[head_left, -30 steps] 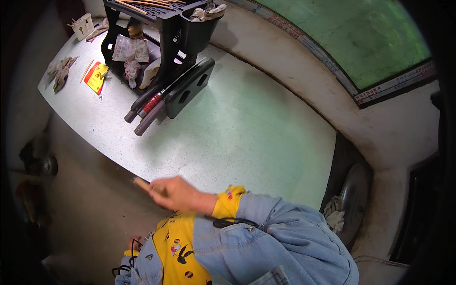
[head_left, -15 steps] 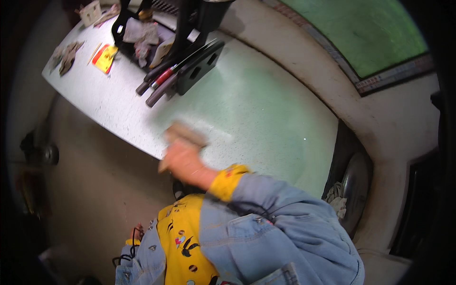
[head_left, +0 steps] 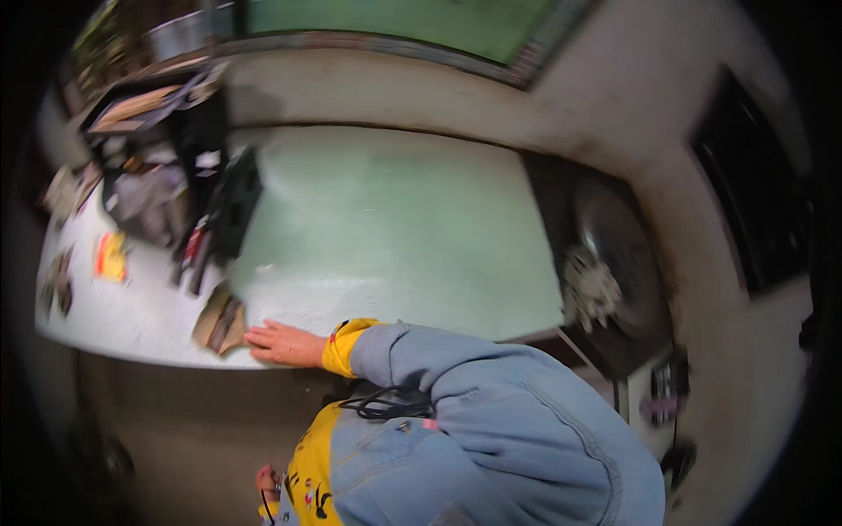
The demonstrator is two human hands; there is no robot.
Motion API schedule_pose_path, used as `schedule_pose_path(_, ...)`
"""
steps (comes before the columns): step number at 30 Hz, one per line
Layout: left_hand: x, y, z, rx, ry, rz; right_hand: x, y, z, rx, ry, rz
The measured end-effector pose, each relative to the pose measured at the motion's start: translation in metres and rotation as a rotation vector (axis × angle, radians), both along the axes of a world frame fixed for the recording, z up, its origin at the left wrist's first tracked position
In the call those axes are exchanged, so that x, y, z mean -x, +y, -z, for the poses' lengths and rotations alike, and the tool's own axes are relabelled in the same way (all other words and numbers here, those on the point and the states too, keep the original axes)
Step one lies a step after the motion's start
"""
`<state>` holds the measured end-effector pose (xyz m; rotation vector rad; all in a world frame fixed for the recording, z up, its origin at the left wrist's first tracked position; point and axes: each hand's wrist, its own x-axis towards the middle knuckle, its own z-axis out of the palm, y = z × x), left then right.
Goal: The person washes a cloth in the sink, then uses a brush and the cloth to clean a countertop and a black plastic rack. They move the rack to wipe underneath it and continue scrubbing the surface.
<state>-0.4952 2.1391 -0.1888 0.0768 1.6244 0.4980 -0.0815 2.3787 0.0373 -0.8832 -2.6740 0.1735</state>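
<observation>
My right hand (head_left: 281,344) lies flat on the near edge of the pale green table (head_left: 395,228), fingers stretched to the left. Its fingertips are at a small brown wooden block (head_left: 219,323) that rests on the tabletop; the hand is not closed around it. The denim sleeve with a yellow cuff runs back to the lower right. My left hand (head_left: 266,480) shows only partly, low down by my yellow shirt, and I cannot tell whether it holds anything.
A black rack (head_left: 206,149) with papers and rags stands at the table's left. Red-handled tools (head_left: 195,250) lie beside it, and a yellow-red packet (head_left: 111,257) further left. A dark round wheel-like machine (head_left: 614,263) sits right of the table.
The wooden block was held in the air in my right hand; now it lies on the table and the hand rests flat beside it. The view has swung to the right.
</observation>
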Motion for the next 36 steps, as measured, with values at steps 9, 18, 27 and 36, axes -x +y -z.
schedule_pose_path(9,-0.054,0.032,0.019,0.078,0.099,0.205,-0.328,-0.146,-0.016,0.107,0.547,1.632)
schedule_pose_path(18,-0.122,0.085,-0.032,-0.133,0.466,0.114,-0.573,-0.298,-0.042,0.002,-0.065,2.071)
schedule_pose_path(27,-0.113,0.124,-0.143,-0.735,0.981,-0.177,-0.686,-0.283,-0.057,0.325,-0.194,2.087)
schedule_pose_path(36,-0.273,0.205,-0.27,-1.214,1.019,0.249,-0.749,-0.205,-0.125,0.121,0.647,1.584)
